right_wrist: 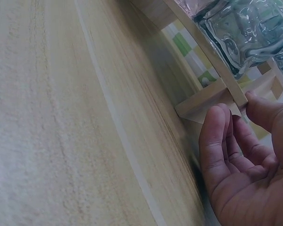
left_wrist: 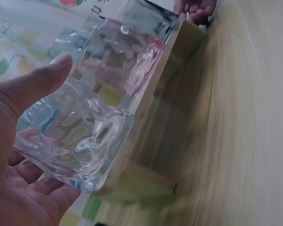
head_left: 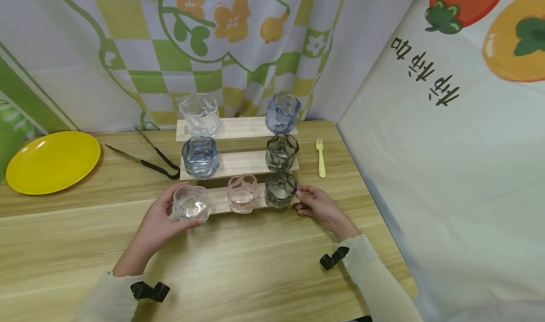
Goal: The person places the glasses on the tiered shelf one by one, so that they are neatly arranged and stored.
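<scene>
A clear glass cup (head_left: 191,204) stands at the left end of the front step of a wooden tiered rack (head_left: 219,200). My left hand (head_left: 163,220) holds this cup, thumb across its front and fingers curved round its far side. On the same step are a pink glass cup (head_left: 242,194) and a dark grey glass cup (head_left: 281,190). My right hand (head_left: 317,206) pinches the rack's right end beside the grey cup; the right wrist view shows the thumb (right_wrist: 262,110) against the wooden board's end.
Higher steps carry a blue cup (head_left: 200,157), another grey cup (head_left: 282,152), a clear cup (head_left: 200,115) and a second blue cup (head_left: 283,113). Black-handled tongs (head_left: 149,163) and a yellow plate (head_left: 53,162) lie left, a yellow-green fork (head_left: 321,159) right. Curtains hang behind.
</scene>
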The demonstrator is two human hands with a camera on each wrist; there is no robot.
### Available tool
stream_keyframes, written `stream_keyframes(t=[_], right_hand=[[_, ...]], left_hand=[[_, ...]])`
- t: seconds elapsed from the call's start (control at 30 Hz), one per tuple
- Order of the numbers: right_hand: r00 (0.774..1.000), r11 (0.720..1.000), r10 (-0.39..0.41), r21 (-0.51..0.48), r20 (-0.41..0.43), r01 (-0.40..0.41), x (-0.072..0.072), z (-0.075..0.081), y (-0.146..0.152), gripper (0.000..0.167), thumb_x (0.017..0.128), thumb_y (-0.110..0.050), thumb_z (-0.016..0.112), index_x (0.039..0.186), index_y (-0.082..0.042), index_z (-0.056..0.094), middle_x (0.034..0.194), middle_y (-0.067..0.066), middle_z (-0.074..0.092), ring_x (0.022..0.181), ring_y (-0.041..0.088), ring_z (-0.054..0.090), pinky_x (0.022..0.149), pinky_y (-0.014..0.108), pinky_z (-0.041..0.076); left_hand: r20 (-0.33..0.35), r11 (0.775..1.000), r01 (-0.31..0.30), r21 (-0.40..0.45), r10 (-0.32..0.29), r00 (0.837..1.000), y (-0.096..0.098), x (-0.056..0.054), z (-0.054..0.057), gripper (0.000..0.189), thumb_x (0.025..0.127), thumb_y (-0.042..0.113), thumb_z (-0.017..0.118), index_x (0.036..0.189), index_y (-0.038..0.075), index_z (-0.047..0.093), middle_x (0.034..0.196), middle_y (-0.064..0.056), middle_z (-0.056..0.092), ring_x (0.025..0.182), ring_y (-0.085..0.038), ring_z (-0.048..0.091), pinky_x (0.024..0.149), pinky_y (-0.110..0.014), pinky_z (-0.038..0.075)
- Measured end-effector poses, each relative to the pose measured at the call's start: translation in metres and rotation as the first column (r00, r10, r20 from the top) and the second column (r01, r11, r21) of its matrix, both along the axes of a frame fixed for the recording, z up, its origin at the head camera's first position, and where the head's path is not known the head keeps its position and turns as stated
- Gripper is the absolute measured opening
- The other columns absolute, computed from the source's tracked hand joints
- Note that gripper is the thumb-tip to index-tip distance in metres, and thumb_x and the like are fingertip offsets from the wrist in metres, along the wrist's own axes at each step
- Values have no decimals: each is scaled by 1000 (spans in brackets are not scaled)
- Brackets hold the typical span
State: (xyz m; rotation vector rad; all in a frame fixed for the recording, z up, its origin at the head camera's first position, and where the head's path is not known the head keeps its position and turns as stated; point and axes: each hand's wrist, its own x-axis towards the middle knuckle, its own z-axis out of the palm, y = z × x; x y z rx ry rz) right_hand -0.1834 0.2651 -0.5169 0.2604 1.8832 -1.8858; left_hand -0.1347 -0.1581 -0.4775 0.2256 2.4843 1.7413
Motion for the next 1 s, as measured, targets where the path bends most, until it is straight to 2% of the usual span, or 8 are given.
stream_keyframes(t=[0.23, 0.37, 0.57, 0.7, 0.8, 0.93, 1.0], right_hand=[[1000, 1000, 0, 0, 0, 0, 1, 0, -1, 41, 108, -16, 53, 142, 5, 43, 102, 8, 61, 82, 18, 62, 74, 31, 57], [1000, 1000, 8, 2, 1, -8, 1, 1, -1, 42, 108, -16, 53, 143, 5, 43, 103, 9, 61, 82, 19, 62, 74, 31, 57], [1000, 1000, 9, 3, -8, -9, 0, 1, 0, 45, 108, -18, 54, 143, 6, 42, 103, 9, 61, 82, 18, 62, 74, 31, 57], [1000, 1000, 4, 5, -3, -4, 0, 2, 0, 44, 108, -18, 54, 143, 5, 42, 103, 10, 61, 82, 18, 62, 73, 31, 57], [1000, 1000, 5, 3, -3, -5, 0, 2, 1, 44, 108, -18, 54, 143, 5, 42, 103, 10, 61, 83, 18, 62, 73, 30, 57], [1000, 1000, 4, 8, -15, -4, 0, 1, 1, 43, 107, -18, 55, 143, 4, 43, 105, 10, 61, 83, 19, 61, 74, 30, 57], [998, 999, -25, 44, -66, 27, 2, 2, 1, 43, 106, -19, 57, 141, 4, 46, 108, 13, 61, 85, 21, 62, 74, 31, 58]], left_hand=[[-9, 998, 65, 11, -65, 998, 15, -10, -2, 95, 72, 23, 95, 152, 13, 44, 150, -16, 46, 138, -39, 40, 111, -61, 31], [3, 995, 90, 32, -90, 996, 17, -12, -5, 96, 73, 20, 95, 152, 12, 43, 147, -16, 49, 135, -38, 44, 109, -60, 34], [-1, 988, 105, 116, -106, 994, 21, -14, -10, 98, 71, 11, 94, 152, 8, 40, 150, -18, 42, 136, -39, 42, 110, -59, 33], [-35, 982, 90, 169, -85, 996, 23, -14, -13, 102, 69, 2, 93, 150, 5, 32, 150, -18, 40, 139, -38, 37, 115, -57, 26], [-52, 983, 52, 175, -44, 998, 24, -13, -13, 102, 68, 0, 94, 146, 5, 28, 147, -18, 41, 138, -37, 37, 116, -58, 23], [-52, 992, -16, 126, 23, 998, 21, -12, -12, 95, 69, 6, 95, 143, 8, 36, 138, -17, 48, 129, -35, 43, 113, -61, 29], [-65, 995, -34, 97, 40, 997, 20, -12, -11, 93, 69, 9, 96, 142, 7, 39, 135, -17, 49, 126, -34, 45, 111, -60, 33]])
